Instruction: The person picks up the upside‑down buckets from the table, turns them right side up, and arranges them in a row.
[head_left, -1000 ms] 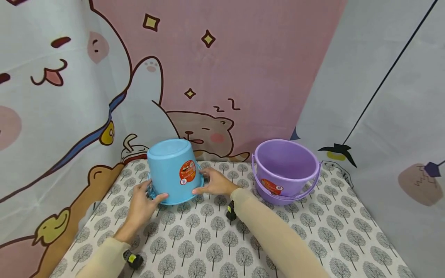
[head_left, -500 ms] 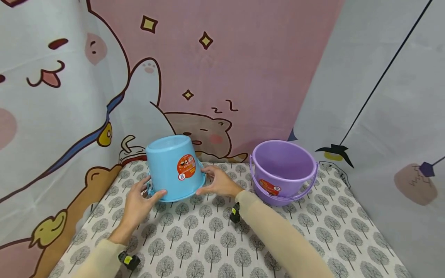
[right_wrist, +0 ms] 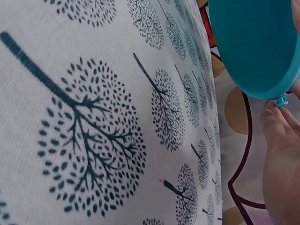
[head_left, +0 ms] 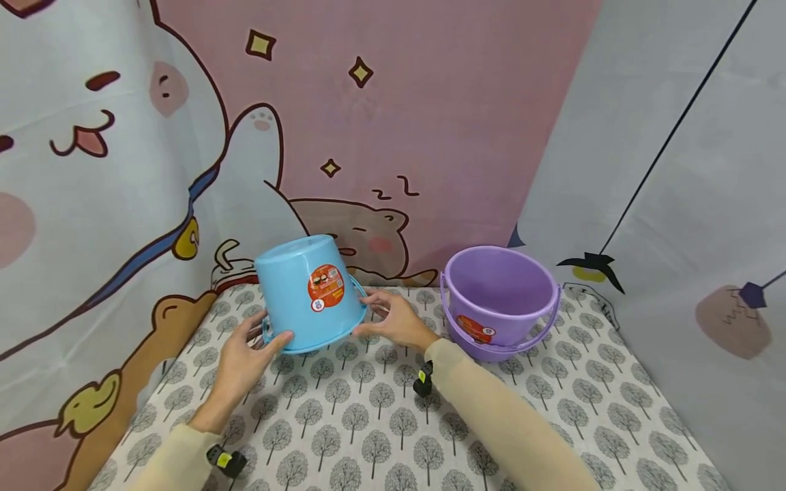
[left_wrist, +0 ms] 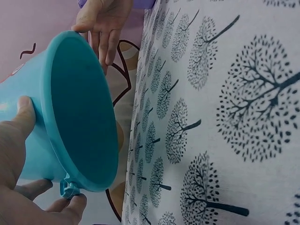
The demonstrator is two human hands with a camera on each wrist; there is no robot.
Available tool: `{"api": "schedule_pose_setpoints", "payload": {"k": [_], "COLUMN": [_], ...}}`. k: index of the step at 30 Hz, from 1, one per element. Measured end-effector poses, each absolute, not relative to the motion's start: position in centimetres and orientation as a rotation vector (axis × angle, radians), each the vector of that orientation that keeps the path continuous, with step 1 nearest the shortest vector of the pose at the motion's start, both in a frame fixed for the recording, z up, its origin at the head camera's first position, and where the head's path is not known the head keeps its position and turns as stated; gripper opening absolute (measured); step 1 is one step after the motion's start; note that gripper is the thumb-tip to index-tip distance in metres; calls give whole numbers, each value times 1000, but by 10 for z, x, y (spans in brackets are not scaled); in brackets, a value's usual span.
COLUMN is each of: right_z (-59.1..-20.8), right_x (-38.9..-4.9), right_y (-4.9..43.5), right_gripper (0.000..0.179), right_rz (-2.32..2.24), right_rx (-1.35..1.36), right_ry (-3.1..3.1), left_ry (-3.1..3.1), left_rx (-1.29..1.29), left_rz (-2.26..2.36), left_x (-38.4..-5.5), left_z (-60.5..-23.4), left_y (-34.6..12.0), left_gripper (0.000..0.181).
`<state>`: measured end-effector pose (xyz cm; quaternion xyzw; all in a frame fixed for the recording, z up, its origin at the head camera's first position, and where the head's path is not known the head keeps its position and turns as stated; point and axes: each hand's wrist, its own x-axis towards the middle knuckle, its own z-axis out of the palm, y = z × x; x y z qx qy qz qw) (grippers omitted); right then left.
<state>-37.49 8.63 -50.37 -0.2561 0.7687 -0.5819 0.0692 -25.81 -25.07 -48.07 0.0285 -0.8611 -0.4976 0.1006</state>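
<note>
A light blue bucket (head_left: 295, 293) with a red round label is upside down and tilted, its mouth facing down over the tablecloth. My left hand (head_left: 239, 358) holds it at the left of the rim, thumb on the outer wall and fingers by the handle joint. At the opposite side my right hand (head_left: 396, 320) pinches the rim close to the other handle joint. The left wrist view looks into the hollow inside of the blue bucket (left_wrist: 82, 112). Its rim also shows in the right wrist view, with the right hand (right_wrist: 283, 154) at the joint.
A purple bucket (head_left: 500, 286) stands upright at the right, its handle lowered over the front. Trees are printed on the white tablecloth (head_left: 374, 416). A cartoon-printed curtain (head_left: 467, 123) hangs right behind the table's back edge.
The blue bucket has tilted further, its right side of the rim rising and its base leaning left. My right hand has moved slightly right and up with it. The purple bucket stays put.
</note>
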Motion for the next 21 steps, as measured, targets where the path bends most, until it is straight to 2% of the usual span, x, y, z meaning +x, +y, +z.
{"api": "schedule_pose_setpoints", "payload": {"k": [13,21], "right_z": [-501,-497], "right_x": [-366,-361], "right_y": [92,96], "right_gripper": [54,57], "right_rz": [-1861,-1944], "right_rx": [-751,-764], "right_ry": [2253,2252], "left_ry": [-2513,-2481], "left_rx": [53,24], "left_rz": [-1480,-1512], "left_x": [-255,-254], "left_z": [-475,-472], "left_y": [-248,-245], "left_gripper": [97,93]}}
